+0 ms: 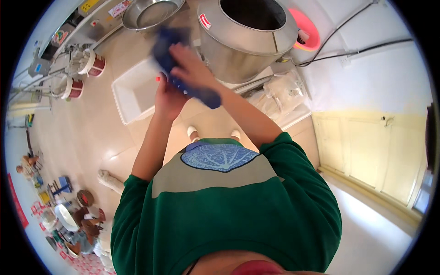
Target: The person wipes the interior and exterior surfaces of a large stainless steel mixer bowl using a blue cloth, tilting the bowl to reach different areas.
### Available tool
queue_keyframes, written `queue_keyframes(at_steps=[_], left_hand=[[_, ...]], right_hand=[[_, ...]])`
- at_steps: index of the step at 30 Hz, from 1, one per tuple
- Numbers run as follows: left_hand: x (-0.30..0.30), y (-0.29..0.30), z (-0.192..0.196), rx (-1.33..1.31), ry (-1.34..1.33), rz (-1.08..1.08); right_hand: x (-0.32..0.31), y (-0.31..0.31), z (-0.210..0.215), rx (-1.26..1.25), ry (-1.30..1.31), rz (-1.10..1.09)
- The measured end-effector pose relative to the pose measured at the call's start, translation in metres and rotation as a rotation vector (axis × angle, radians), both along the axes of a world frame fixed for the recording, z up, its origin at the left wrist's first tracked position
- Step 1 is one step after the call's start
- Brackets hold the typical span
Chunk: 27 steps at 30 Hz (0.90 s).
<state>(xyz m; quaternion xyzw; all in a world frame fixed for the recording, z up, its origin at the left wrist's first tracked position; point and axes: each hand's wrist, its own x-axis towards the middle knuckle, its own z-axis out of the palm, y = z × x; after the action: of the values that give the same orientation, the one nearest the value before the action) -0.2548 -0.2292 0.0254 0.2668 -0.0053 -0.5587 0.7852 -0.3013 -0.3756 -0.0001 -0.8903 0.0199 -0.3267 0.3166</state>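
Observation:
In front of me, a dark blue, cloth-like thing with small light spots is smeared by motion, so its exact kind does not show. My left hand holds it from below, with the thumb up and a red nail showing; the other fingers are partly hidden. Across its upper side lies my right hand, blurred, with fingers stretched out and apart. Beneath both hands, a white rectangular tub stands on the floor. Just beyond my right hand is a large round metal drum with a wide dark mouth.
A wide metal basin is at the far side. Right of the drum sits a pink tub, near black cables along the wall. Clear plastic bags lie at the right. Buckets and a seated person are at left.

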Motion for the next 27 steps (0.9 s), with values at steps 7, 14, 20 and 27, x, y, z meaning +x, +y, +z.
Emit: queue_keyframes(at_steps=[7, 14, 20, 27], left_hand=[[-0.062, -0.039, -0.058, -0.02, -0.906, 0.077], [-0.13, -0.129, -0.211, 0.44, -0.055, 0.25], [-0.132, -0.278, -0.251, 0.866, -2.035, -0.061], [-0.072, -0.288, -0.147, 1.087, -1.379, 0.084]], right_hand=[[-0.114, -0.051, -0.01, 0.004, 0.396, 0.193], [-0.133, -0.232, -0.008, -0.44, 0.239, -0.194], [-0.102, -0.258, -0.057, -0.632, 0.292, -0.43], [-0.107, -0.246, -0.048, -0.551, 0.346, -0.463]])
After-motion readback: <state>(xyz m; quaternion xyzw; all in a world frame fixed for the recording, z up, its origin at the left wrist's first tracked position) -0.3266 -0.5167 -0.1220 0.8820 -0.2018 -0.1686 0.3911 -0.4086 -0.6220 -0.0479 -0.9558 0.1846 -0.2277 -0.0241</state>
